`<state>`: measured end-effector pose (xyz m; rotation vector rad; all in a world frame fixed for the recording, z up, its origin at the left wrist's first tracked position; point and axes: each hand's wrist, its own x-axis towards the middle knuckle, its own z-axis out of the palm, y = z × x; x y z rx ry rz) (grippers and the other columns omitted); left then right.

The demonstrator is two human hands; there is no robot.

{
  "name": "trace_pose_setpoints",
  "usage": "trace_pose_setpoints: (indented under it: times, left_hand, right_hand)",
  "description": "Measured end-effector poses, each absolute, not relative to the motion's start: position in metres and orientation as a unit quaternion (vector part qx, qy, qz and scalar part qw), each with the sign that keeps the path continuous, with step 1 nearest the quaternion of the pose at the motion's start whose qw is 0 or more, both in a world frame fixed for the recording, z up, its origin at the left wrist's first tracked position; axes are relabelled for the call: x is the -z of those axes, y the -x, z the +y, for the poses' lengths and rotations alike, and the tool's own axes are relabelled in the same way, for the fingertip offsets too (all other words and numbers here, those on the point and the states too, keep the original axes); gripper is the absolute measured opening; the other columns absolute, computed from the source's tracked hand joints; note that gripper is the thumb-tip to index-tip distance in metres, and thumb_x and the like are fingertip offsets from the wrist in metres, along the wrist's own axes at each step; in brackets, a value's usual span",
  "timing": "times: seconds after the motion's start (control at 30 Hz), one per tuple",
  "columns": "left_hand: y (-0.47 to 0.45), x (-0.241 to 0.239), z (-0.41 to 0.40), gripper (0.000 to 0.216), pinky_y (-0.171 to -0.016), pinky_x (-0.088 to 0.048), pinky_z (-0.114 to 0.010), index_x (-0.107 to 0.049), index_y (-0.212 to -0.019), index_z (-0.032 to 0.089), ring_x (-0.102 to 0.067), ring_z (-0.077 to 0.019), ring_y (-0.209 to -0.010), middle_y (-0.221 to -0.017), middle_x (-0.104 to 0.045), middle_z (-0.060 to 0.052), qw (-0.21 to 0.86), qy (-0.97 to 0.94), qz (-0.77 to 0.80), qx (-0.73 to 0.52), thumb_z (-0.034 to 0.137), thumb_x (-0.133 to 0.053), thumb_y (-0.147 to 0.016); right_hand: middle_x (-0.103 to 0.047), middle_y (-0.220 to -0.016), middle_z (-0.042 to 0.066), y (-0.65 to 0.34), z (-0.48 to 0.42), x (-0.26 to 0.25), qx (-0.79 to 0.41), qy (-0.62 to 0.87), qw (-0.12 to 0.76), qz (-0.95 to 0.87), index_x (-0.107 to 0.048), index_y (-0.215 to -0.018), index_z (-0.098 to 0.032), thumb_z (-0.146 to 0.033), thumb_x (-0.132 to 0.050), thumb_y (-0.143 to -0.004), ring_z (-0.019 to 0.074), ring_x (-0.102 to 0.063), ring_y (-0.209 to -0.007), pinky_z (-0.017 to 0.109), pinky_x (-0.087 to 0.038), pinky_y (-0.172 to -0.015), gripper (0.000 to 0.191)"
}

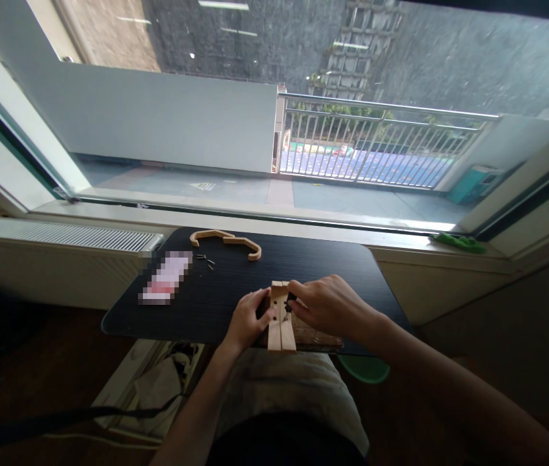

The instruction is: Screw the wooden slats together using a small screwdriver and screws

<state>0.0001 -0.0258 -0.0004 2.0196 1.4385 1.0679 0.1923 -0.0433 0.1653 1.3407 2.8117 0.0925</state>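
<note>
Two pale wooden pieces [275, 336] lie side by side at the table's near edge, with dark round holes in their faces and a thin seam between them. My left hand [250, 317] grips them from the left side, its thumb pressed on the wood near the holes. In my right hand [325, 301], thumb and fingers pinch a short, dark-handled screwdriver [290, 301], its tip pointing down at the right piece. The fingers partly hide its handle. Under the wood and to its right is a brown board [320, 333].
On the black table [342, 265] lie two curved wooden hooks [243, 241], several small screws [206, 260] and a blurred pink-white rectangle [166, 278]. A radiator [85, 236] stands left, below the window. Green cloth-like items [459, 243] rest on the sill; a green round thing [366, 369] shows below the table.
</note>
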Motion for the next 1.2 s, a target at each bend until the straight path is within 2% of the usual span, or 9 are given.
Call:
trace_pose_setpoints:
  times: [0.27, 0.83, 1.2]
  left_hand:
    - [0.000, 0.001, -0.025, 0.043, -0.106, -0.043, -0.048, -0.063, -0.119, 0.017, -0.061, -0.0283, -0.115, -0.121, -0.069, -0.011, 0.219, -0.733, 0.521, -0.378, 0.035, -0.057, -0.081]
    - [0.001, 0.005, -0.024, 0.041, -0.104, -0.045, -0.047, -0.063, -0.120, 0.019, -0.062, -0.0271, -0.113, -0.120, -0.069, -0.010, 0.205, -0.736, 0.515, -0.390, 0.031, -0.059, -0.081]
    - [0.001, 0.004, -0.025, 0.042, -0.104, -0.045, -0.046, -0.064, -0.120, 0.019, -0.062, -0.0269, -0.114, -0.120, -0.069, -0.010, 0.210, -0.736, 0.514, -0.388, 0.031, -0.059, -0.080]
  right_hand:
    - [-0.073, -0.077, 0.005, -0.193, -0.040, -0.171, -0.035, -0.444, 0.052, 0.894, -0.057, -0.098, -0.020, -0.038, -0.045, -0.097, 0.0192, -0.066, -0.064, 0.030, -0.017, -0.052, 0.022]
    - [-0.073, -0.076, 0.007, -0.187, -0.039, -0.171, -0.025, -0.450, 0.034, 0.892, -0.065, -0.094, -0.020, -0.042, -0.045, -0.096, 0.0201, -0.066, -0.064, 0.029, -0.025, -0.054, 0.030]
    - [-0.074, -0.075, 0.010, -0.178, -0.041, -0.172, -0.032, -0.496, 0.048, 0.867, -0.073, -0.090, -0.020, -0.047, -0.040, -0.097, 0.0240, -0.070, -0.072, 0.029, -0.037, -0.058, 0.043]
